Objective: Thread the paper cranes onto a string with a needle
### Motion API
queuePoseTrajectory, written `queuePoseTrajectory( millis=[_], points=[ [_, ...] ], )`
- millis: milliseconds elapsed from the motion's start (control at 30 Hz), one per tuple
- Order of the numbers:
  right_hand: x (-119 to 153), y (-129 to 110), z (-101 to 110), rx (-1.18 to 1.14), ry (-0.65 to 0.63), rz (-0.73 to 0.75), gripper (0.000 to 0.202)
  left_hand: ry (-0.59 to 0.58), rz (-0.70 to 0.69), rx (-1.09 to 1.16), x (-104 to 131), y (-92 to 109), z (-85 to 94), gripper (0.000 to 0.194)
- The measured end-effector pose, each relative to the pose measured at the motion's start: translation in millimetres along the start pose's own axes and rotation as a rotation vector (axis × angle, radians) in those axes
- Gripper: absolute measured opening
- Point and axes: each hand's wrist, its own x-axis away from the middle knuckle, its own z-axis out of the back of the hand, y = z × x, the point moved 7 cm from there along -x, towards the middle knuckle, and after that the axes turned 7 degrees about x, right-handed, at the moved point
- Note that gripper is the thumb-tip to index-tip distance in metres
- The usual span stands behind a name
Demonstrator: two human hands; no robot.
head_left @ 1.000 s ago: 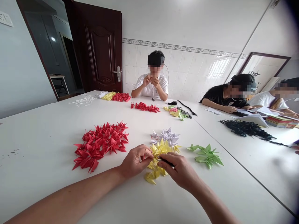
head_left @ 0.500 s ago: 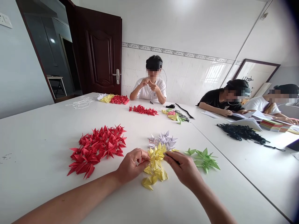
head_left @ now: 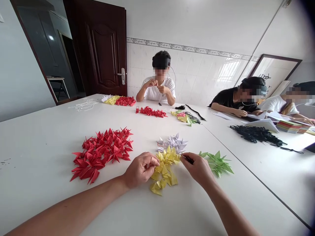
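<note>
My left hand is closed in a pinch at the left edge of the yellow folded paper cranes. What lies between its fingertips, if anything, is too small to make out. My right hand is closed around a small dark object, mostly hidden by the fingers. Its fingertips are at the right side of the yellow cranes. Just beyond is a cluster of white paper cranes. Green paper cranes lie to the right of my right hand, and a large heap of red paper cranes spreads out left of my left hand.
Across the white table a person holds both hands raised near the chest. More red cranes lie before them. Black cords are piled at right, near two people with paper stacks. White strings lie far left.
My right hand has shifted right, away from the yellow cranes, widening the gap between my hands. My left hand has stayed about where it was. The view has tilted slightly down.
</note>
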Motion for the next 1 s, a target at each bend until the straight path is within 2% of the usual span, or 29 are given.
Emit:
queuePoseTrajectory(
  millis=[167,400,467,600,667,833,1000],
  points=[
    [1,-4,-16,0.01,-0.013,0.028,0.031,0.004,-0.03,-0.012,0,0,0.0,0.018],
    [2,-2,-21,0.022,-0.04,-0.004,0.044,0.017,-0.04,0.007,0,3,-0.3,0.016],
    [2,-2,-21,0.006,-0.038,-0.007,0.04,0.016,-0.039,0.009,-1,4,-0.4,0.016],
    [2,-2,-14,-0.041,-0.014,0.006,0.02,0.005,-0.049,0.018,-1,4,-1.2,0.016],
    [3,-4,-6,-0.083,0.01,0.02,0.02,0.015,-0.049,0.009,-1,5,-0.4,0.015],
    [15,-26,12,-0.247,0.09,0.073,0.026,0.067,-0.024,0.012,0,11,3.4,0.014],
    [35,-58,9,-0.409,0.07,0.213,0.02,0.041,-0.044,0.033,3,15,-0.9,0.028]
  ],
)
